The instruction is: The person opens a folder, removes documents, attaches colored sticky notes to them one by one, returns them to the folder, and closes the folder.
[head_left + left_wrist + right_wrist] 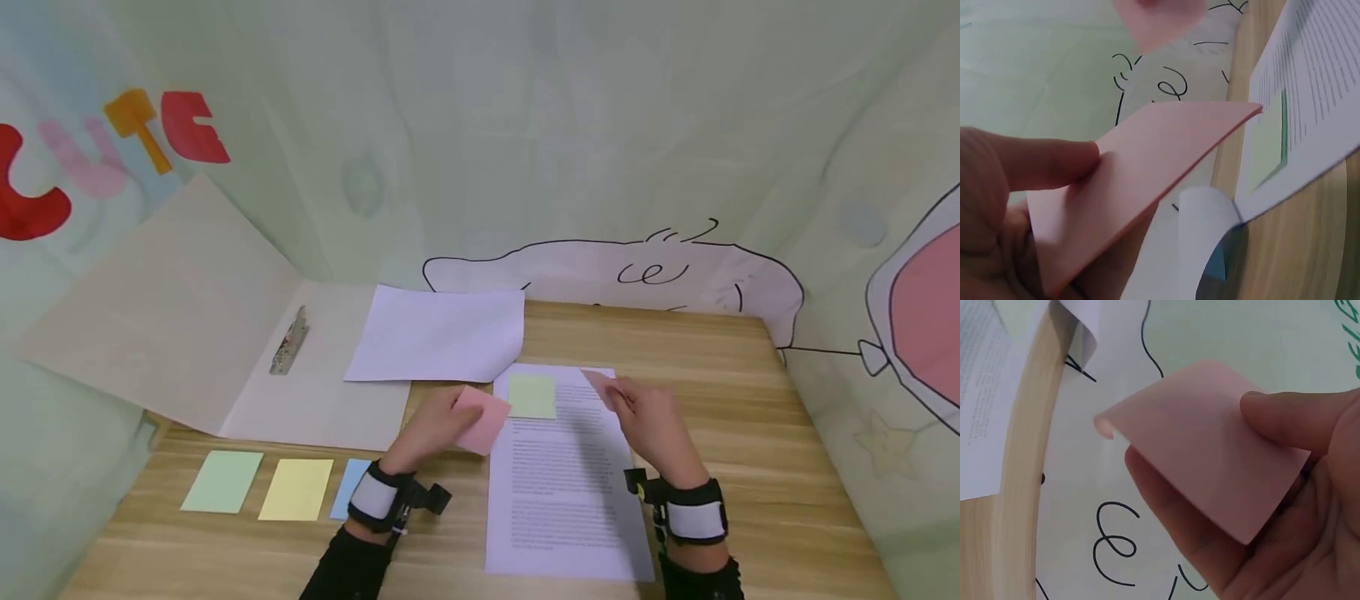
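Observation:
My left hand grips a pad of pink sticky notes, its thumb across the top face in the left wrist view. A single pink sticky note is pinched between the thumb and fingers of my right hand; one edge of it curls. Both hands are raised over a printed sheet, the left near its left edge, the right by its upper right. A pale green sticky note lies on the sheet's upper left part.
Left of the sheet stands an open file folder with a metal clip; another paper overlaps it. Green, yellow and blue sticky-note pads line the front left. A printed cloth backs the table.

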### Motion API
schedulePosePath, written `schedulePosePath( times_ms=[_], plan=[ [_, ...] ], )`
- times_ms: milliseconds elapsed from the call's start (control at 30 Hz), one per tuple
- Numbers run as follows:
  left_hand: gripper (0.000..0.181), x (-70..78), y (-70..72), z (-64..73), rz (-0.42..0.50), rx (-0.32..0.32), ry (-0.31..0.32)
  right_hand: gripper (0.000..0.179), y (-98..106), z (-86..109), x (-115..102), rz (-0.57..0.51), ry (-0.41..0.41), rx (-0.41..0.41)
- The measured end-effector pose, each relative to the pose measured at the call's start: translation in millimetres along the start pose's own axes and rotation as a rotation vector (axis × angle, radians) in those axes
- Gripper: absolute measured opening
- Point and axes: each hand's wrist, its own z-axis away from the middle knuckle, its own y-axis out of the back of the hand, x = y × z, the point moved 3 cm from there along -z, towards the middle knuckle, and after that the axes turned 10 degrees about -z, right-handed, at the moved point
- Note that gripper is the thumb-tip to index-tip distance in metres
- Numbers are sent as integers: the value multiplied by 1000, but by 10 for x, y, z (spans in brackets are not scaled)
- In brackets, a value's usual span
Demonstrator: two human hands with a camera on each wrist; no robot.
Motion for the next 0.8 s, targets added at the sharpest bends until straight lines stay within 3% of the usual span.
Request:
schedulePosePath(
  times_ms=[267, 567, 800],
  plan=[
    [16, -478, 528, 452, 92, 40, 160, 23, -147, 71, 11, 96, 109, -129],
    [18, -881, 983, 810, -34, 85, 274, 21, -210, 122, 41, 88, 84, -185],
    [25, -1176, 1421, 1060, -123, 103, 342, 21, -242, 153, 63, 78, 36, -192]
  ],
)
